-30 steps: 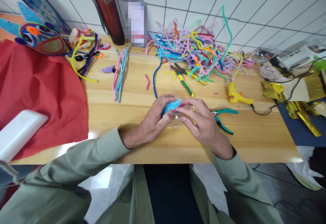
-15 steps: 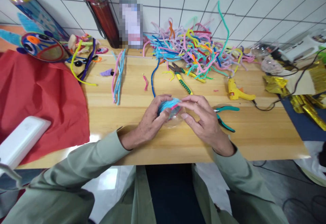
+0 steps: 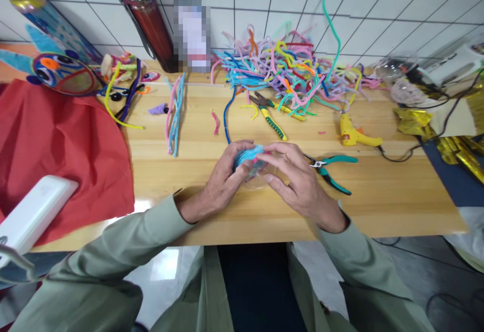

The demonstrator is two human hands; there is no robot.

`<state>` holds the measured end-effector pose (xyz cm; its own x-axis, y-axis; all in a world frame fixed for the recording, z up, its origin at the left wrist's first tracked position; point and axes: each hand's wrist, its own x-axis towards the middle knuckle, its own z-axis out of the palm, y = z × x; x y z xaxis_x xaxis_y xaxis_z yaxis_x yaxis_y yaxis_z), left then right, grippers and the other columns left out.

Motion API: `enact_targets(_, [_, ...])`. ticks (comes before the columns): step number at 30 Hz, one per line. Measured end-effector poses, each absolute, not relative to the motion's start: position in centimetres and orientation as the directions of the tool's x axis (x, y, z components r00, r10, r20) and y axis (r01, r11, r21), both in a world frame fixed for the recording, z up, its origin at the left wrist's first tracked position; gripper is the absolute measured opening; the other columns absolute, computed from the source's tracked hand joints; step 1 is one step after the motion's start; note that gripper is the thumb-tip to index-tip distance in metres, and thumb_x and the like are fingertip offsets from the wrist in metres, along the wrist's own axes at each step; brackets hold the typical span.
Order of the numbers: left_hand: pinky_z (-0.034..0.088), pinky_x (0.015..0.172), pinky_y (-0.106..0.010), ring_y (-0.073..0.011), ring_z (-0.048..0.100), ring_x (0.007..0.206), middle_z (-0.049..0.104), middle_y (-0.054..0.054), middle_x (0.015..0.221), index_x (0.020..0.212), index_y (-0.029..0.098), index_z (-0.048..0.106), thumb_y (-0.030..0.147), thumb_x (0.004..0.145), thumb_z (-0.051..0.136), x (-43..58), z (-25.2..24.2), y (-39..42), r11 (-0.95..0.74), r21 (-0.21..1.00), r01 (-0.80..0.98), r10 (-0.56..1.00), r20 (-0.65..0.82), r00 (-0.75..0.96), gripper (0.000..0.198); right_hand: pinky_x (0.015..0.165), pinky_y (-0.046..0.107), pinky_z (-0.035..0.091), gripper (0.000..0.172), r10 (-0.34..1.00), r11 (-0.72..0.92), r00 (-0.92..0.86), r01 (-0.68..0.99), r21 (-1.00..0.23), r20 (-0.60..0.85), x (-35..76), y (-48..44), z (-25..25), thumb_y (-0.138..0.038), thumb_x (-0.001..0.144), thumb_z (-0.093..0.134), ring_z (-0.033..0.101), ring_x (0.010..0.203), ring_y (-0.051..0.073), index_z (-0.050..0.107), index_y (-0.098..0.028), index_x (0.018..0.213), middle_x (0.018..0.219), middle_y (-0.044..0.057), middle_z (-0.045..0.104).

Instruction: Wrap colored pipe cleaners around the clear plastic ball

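Over the front half of the table, a clear plastic ball (image 3: 257, 183) is partly covered by rows of light blue pipe cleaners (image 3: 248, 155), with a bit of pink at their edge. My left hand (image 3: 225, 178) is closed around its left side, the thumb lying across the blue rows. From the right, my right hand (image 3: 297, 181) grips the ball, index and middle fingertips pressing at the blue and pink edge and the thumb low against the clear side. The fingers hide part of the ball. Teal-handled pliers (image 3: 333, 171) lie just beyond my right hand.
Loose pipe cleaners (image 3: 287, 72) form a heap along the tiled wall, with yellow-green pliers (image 3: 273, 119) before it. A yellow glue gun (image 3: 357, 133) with a cord lies right. On the left are a red cloth (image 3: 94, 171), a white power bank (image 3: 38, 211) and a thermos (image 3: 147, 24).
My right hand has shifted slightly left, its fingers reaching further over the blue rows, and more of the teal-handled pliers shows. My left hand keeps its hold.
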<state>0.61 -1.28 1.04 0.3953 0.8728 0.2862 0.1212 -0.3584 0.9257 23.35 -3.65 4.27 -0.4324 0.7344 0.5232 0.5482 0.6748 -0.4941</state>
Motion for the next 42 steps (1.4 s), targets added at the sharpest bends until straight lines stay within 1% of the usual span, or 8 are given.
enact_targets(3, [0.049,0.123,-0.048,-0.0257,0.061,0.139,0.063,-0.011,0.148,0.143,0.026,0.057,0.039,0.114,0.051,0.62,1.04,-1.30,-0.346,0.931,0.121,0.877,0.275,0.393,0.032,0.109,0.056,0.059,0.040,0.736,0.670,-0.409,0.549,-0.499,0.539,23.44,-3.71,4.28,-0.023,0.107,0.063,0.065,0.132,0.032,0.065,-0.029,0.147,0.142,0.014,0.066])
enact_targets(9, [0.049,0.123,-0.049,-0.0264,0.061,0.140,0.063,-0.011,0.149,0.143,0.026,0.058,0.043,0.114,0.052,0.67,0.79,-1.34,-0.352,0.931,0.099,0.874,0.288,0.391,0.034,0.109,0.059,0.057,0.038,0.718,0.691,-0.461,0.563,-0.454,0.521,22.99,-3.55,4.13,-0.023,0.107,0.065,0.065,0.130,0.033,0.065,-0.029,0.144,0.140,0.014,0.067])
enact_targets(14, [0.047,0.125,-0.049,-0.0267,0.060,0.142,0.064,-0.011,0.149,0.142,0.025,0.062,0.046,0.117,0.042,0.85,0.63,-1.52,-0.308,0.950,0.052,0.897,0.271,0.349,0.038,0.109,0.060,0.057,0.036,0.729,0.680,-0.458,0.573,-0.457,0.510,23.12,-3.47,3.94,-0.023,0.107,0.064,0.065,0.130,0.033,0.066,-0.029,0.142,0.139,0.014,0.068])
enact_targets(23, [0.047,0.125,-0.048,-0.0267,0.060,0.142,0.064,-0.011,0.149,0.145,0.026,0.060,0.044,0.114,0.051,0.59,0.72,-1.11,-0.337,0.939,0.064,0.871,0.285,0.400,0.036,0.108,0.058,0.058,0.041,0.737,0.672,-0.432,0.546,-0.500,0.519,22.99,-3.51,3.82,-0.019,0.105,0.063,0.065,0.131,0.032,0.066,-0.030,0.145,0.138,0.013,0.068])
enact_targets(27, [0.045,0.128,-0.048,-0.0261,0.057,0.145,0.062,-0.012,0.151,0.147,0.026,0.058,0.042,0.116,0.048,0.63,0.80,-1.24,-0.344,0.936,0.072,0.867,0.287,0.408,0.037,0.108,0.058,0.059,0.041,0.737,0.672,-0.426,0.544,-0.502,0.525,23.02,-3.52,3.70,-0.019,0.105,0.063,0.066,0.130,0.032,0.066,-0.030,0.145,0.138,0.013,0.068])
enact_targets(32, [0.043,0.130,-0.049,-0.0271,0.057,0.145,0.063,-0.011,0.151,0.146,0.026,0.060,0.045,0.117,0.040,0.80,0.64,-1.34,-0.352,0.936,0.019,0.864,0.317,0.391,0.040,0.107,0.058,0.059,0.038,0.746,0.662,-0.428,0.562,-0.496,0.510,23.13,-3.56,3.64,-0.020,0.106,0.064,0.066,0.130,0.033,0.067,-0.029,0.142,0.138,0.014,0.068])
enact_targets(38, [0.047,0.126,-0.048,-0.0261,0.059,0.142,0.063,-0.012,0.148,0.147,0.026,0.058,0.044,0.115,0.050,0.65,0.77,-1.15,-0.364,0.929,0.063,0.852,0.305,0.425,0.037,0.109,0.058,0.059,0.038,0.747,0.661,-0.423,0.554,-0.506,0.513,23.08,-3.55,3.75,-0.021,0.106,0.064,0.066,0.129,0.032,0.069,-0.029,0.143,0.137,0.013,0.069])
enact_targets(42, [0.048,0.126,-0.050,-0.0273,0.060,0.142,0.063,-0.012,0.149,0.146,0.026,0.058,0.045,0.114,0.051,0.54,0.72,-1.09,-0.378,0.923,0.075,0.852,0.315,0.419,0.037,0.109,0.058,0.059,0.038,0.764,0.642,-0.403,0.552,-0.532,0.504,23.23,-3.67,3.95,-0.024,0.106,0.066,0.067,0.130,0.032,0.068,-0.030,0.143,0.138,0.013,0.069])
